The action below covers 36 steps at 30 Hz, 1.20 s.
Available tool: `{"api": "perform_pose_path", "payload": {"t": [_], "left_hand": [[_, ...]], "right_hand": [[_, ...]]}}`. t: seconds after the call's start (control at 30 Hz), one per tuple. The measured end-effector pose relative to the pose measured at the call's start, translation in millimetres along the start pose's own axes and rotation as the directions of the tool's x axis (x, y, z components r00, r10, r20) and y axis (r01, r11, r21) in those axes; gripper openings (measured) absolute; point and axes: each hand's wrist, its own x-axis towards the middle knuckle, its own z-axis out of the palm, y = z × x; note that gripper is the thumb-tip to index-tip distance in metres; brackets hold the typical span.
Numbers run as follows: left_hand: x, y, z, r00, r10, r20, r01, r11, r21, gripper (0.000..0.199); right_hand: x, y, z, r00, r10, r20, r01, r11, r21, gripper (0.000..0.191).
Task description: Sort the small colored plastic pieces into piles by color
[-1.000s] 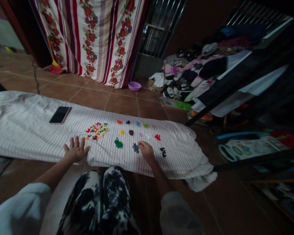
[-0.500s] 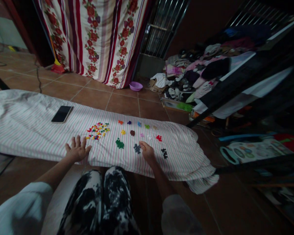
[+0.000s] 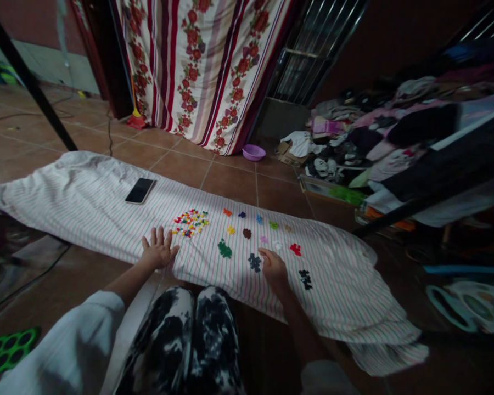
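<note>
My left hand (image 3: 158, 249) lies with fingers spread on the striped cloth (image 3: 346, 263), just beside a mixed pile of small coloured pieces (image 3: 190, 223). My right hand (image 3: 274, 269) is closed, thumb and forefinger together, at the right side of a dark grey pile (image 3: 254, 262). Whatever it may hold is too small to make out. Around it lie single-colour piles: dark green (image 3: 224, 248), black (image 3: 305, 280), red (image 3: 295, 249), brown (image 3: 247, 233), yellow (image 3: 231, 230) and pink (image 3: 264, 240). A farther row includes orange (image 3: 228, 212) and lime green (image 3: 274, 225).
A phone (image 3: 140, 190) rests on the cloth at the left. Beyond, on the tiled floor, are a purple basin (image 3: 254, 152), a broom (image 3: 136, 118) and a heap of clothes (image 3: 366, 131). Dark bars (image 3: 37, 82) cross both sides. A floral curtain (image 3: 206, 71) hangs behind.
The view has swung left, so the cloth and piles appear farther right. My left hand stays spread by the mixed pile, and my right hand stays closed beside the grey pile.
</note>
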Motion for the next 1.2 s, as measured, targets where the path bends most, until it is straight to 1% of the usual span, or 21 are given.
{"api": "perform_pose_path", "payload": {"t": [0.03, 0.1, 0.17, 0.23, 0.33, 0.47, 0.57, 0.67, 0.8, 0.93, 1.07, 1.2], "left_hand": [[0, 0, 0.8, 1.000, 0.005, -0.006, -0.006, 1.000, -0.003, 0.074], [1, -1, 1.5, 1.000, 0.012, -0.008, -0.012, 1.000, -0.010, 0.074], [0, 0, 0.9, 1.000, 0.010, 0.001, -0.010, 1.000, -0.014, 0.074], [-1, 0, -0.3, 1.000, 0.007, 0.006, -0.006, 1.000, -0.014, 0.074], [-1, 1, -0.6, 1.000, 0.009, -0.005, -0.009, 1.000, -0.017, 0.073], [1, 0, 2.0, 1.000, 0.014, -0.012, -0.014, 1.000, -0.027, 0.073], [1, 0, 2.1, 1.000, 0.010, -0.008, -0.010, 0.999, -0.033, 0.074], [-1, 1, 0.9, 1.000, 0.014, -0.013, -0.015, 0.999, -0.032, 0.074], [-1, 1, 3.0, 0.999, 0.019, -0.041, -0.021, 0.999, -0.033, 0.073], [1, -1, 6.3, 0.999, 0.027, -0.041, -0.029, 0.998, -0.047, 0.074], [0, 0, 4.6, 0.999, 0.024, -0.036, -0.026, 0.998, -0.055, 0.074], [-2, 2, 0.1, 1.000, 0.015, -0.017, -0.016, 0.998, -0.062, 0.073]], "right_hand": [[3, -5, -1, 1.000, -0.022, -0.014, 0.022, 0.999, -0.028, 0.039], [9, -18, -3, 0.998, -0.062, -0.003, 0.061, 0.997, -0.053, 0.036], [17, -34, 0, 0.994, -0.105, 0.040, 0.107, 0.994, -0.038, 0.034], [24, -52, 8, 0.984, -0.153, 0.090, 0.154, 0.988, -0.004, 0.032], [32, -84, 29, 0.955, -0.235, 0.183, 0.230, 0.972, 0.051, 0.029], [41, -126, 65, 0.882, -0.348, 0.318, 0.339, 0.937, 0.087, 0.024], [49, -153, 92, 0.834, -0.394, 0.386, 0.395, 0.915, 0.080, 0.022], [58, -173, 111, 0.799, -0.416, 0.435, 0.436, 0.898, 0.058, 0.022], [68, -186, 124, 0.770, -0.417, 0.483, 0.477, 0.879, -0.001, 0.022], [74, -191, 126, 0.747, -0.408, 0.525, 0.515, 0.854, -0.069, 0.022], [78, -196, 127, 0.716, -0.421, 0.557, 0.569, 0.815, -0.115, 0.018], [82, -202, 129, 0.717, -0.392, 0.576, 0.574, 0.801, -0.169, 0.017]]}}
